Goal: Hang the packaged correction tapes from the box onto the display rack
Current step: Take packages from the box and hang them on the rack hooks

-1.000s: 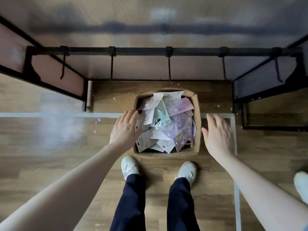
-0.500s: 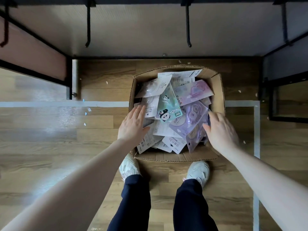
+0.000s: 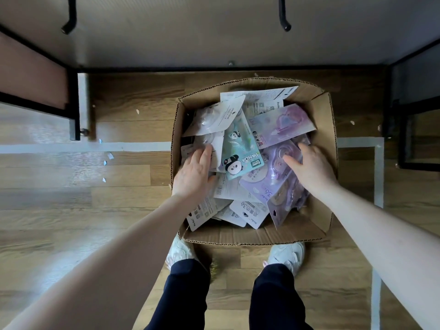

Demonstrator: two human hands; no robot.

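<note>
Both hands are down inside the open cardboard box (image 3: 320,210) on the wooden floor (image 3: 71,210). The left hand (image 3: 194,171) lies palm down on the left of the heap, its fingers loosely together and nearly straight, tips resting on a white-backed pack (image 3: 214,120); whether they grip anything cannot be told. The right hand (image 3: 312,166) lies palm down on the right, fingers slightly spread and gently bent, thumb tip and fingertips touching a clear purple pack (image 3: 269,179); a pinch cannot be made out. Between the two sets of fingertips lies a mint-green panda pack (image 3: 242,153), face up, its long axis running from near the left thumb away toward the far wall of the box, leaning a little left, the printed end nearest the person. Beyond the right fingertips a pale purple pack (image 3: 283,125) lies crosswise, long axis left to right, tilted up at the right. Below the right wrist another purple pack (image 3: 283,206) slants toward the near right corner. Under the left wrist white card backs (image 3: 247,211) fan toward the near wall. The packs overlap, so an exact count cannot be told; about a dozen show, one of them green and at least three purple. Well beyond the fingers, two black hooks (image 3: 284,25) of the display rack (image 3: 73,103) hang down, both bare. Two white shoes (image 3: 285,254) stand just behind the box.
</note>
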